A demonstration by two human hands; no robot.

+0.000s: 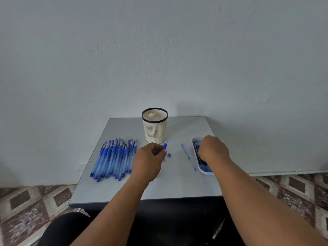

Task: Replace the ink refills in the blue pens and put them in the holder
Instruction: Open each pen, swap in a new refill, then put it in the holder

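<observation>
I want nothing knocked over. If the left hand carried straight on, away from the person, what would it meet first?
Probably the slotted holder. The left hand, gripping a blue pen part, sits just short of the holder's base, with only bare table between them. Depth is hard to judge from this one view.

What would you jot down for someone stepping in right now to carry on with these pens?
Left hand: grips one blue pen body near the holder.
Right hand: reaching into the white tray of refills; whether the fingers hold one cannot be seen.
One loose refill lies on the table beside the tray.
A row of blue pens waits on the left.
The holder looks empty.
Left: refill each pen and stand it in the holder.
</observation>
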